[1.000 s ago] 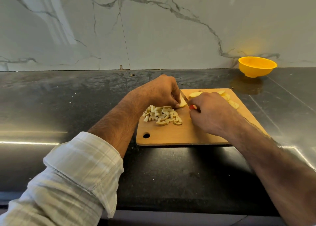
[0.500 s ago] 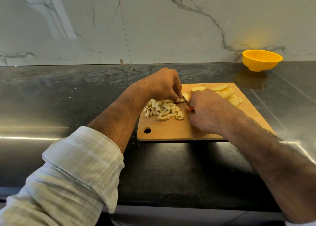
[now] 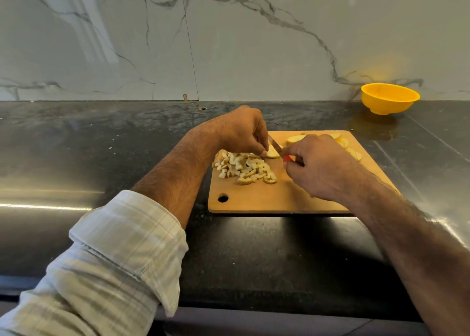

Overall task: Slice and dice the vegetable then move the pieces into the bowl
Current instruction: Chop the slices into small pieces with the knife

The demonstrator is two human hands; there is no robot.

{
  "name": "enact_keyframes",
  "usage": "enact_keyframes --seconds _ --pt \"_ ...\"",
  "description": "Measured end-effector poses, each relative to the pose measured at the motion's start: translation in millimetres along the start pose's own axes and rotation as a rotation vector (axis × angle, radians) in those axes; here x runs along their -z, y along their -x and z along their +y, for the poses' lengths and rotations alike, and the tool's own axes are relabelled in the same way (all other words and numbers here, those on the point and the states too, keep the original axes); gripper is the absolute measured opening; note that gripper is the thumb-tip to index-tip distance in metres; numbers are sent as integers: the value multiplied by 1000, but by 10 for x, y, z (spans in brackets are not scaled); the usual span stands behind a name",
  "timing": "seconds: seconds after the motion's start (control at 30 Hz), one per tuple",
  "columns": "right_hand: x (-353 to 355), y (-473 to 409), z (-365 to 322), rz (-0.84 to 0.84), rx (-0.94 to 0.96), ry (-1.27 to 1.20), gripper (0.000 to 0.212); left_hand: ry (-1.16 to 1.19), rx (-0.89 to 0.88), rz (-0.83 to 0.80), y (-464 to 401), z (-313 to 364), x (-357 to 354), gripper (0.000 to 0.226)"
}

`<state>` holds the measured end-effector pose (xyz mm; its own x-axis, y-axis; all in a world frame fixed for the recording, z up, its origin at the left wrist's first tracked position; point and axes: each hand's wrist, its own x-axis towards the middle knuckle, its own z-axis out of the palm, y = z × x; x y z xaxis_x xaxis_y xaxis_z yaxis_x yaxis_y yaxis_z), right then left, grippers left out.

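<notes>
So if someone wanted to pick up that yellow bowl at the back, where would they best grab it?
Probably by the rim. The yellow bowl stands upright on the dark counter against the marble wall, mouth up, walls narrowing to a small foot. Coming from above on its near side looks easiest: the wall blocks the far side, and the wide, open rim offers an edge to pinch.

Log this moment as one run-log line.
stage: dicing | left hand: pinning pale vegetable slice on wooden cutting board | right hand: gripping red-handled knife | diced pile: on board | yellow plastic bowl: no pieces visible

Left hand (image 3: 239, 132) pins slice (image 3: 272, 153); right hand (image 3: 318, 168) grips knife (image 3: 276, 144).
</notes>
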<state>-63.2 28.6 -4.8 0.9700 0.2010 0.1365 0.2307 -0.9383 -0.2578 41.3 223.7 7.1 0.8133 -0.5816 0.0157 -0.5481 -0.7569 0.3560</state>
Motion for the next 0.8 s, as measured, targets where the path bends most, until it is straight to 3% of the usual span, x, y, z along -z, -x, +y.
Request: enact_keyframes --seconds 0.43,0.8 --pt "-66 -93 -181 -131 -27 92 36 -17 20 -54 -38 -10 2 10" --pt "-44 -84 -21 52 9 -58 27 12 61 -21 57 -84 94 23"
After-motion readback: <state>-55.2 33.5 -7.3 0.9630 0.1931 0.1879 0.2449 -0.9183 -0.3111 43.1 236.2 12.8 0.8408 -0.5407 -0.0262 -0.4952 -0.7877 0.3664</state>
